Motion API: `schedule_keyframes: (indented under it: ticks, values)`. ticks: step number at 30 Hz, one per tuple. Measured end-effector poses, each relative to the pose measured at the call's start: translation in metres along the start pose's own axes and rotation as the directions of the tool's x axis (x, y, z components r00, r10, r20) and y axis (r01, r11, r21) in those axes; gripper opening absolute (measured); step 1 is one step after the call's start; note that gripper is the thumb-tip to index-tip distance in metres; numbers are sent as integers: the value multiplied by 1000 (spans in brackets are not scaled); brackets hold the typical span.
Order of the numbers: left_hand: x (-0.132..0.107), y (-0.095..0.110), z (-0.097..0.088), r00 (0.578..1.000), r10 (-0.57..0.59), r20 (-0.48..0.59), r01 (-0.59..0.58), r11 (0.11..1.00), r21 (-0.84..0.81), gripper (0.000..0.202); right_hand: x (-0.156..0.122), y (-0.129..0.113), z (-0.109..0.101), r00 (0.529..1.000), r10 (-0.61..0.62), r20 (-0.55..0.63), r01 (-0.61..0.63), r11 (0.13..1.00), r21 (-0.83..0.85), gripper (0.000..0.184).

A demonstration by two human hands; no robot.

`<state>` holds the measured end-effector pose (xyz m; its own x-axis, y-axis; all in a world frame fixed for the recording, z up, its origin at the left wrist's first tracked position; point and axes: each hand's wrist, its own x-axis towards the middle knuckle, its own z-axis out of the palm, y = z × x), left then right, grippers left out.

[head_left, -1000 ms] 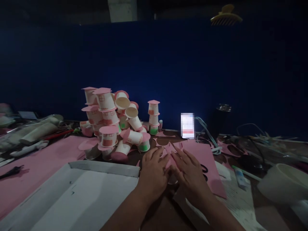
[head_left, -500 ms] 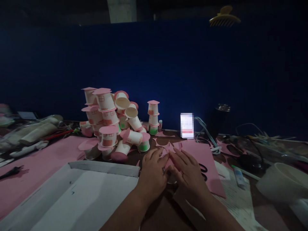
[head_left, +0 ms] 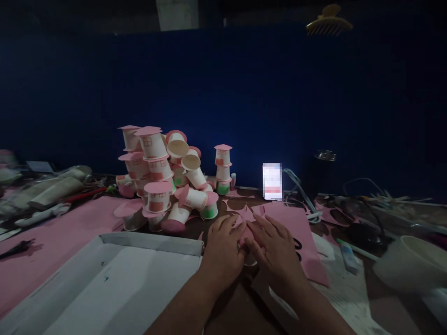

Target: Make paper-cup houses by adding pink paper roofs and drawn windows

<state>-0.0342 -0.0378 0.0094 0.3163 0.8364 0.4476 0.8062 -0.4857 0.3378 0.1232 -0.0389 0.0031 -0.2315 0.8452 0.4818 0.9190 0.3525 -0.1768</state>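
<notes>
My left hand (head_left: 223, 253) and my right hand (head_left: 275, 253) lie side by side on the table, fingers stretched forward and pressed down on a small pink paper piece (head_left: 246, 231). A pale cup (head_left: 250, 260) shows partly between the two hands, mostly hidden by them. The pink piece lies at the near left edge of a larger pink sheet (head_left: 291, 223). A dark pair of scissors (head_left: 297, 245) peeks out just right of my right hand.
A heap of paper cups with pink lids (head_left: 159, 179) stands behind left, with a small stack of cups (head_left: 222, 170) beside it. A white shallow box (head_left: 115, 279) lies near left. A lit phone (head_left: 272, 181), cables, a glue tube (head_left: 347, 256) and a white bowl (head_left: 408, 265) are to the right.
Both hands stay on the pink piece with only slight finger shifts; the view moved a little.
</notes>
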Motion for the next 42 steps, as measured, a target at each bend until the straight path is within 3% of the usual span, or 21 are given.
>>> schedule_keyframes:
  ticks: [30,42]
  values:
    - [0,1,1,1000,2,-30,-3,1000,-26,41,-1,6,12,999,-7,-35,9,999,51,40]
    - [-3,3,5,997,25,-72,-21,997,68,39,-2,2,10,999,38,-8,-38,999,-24,43]
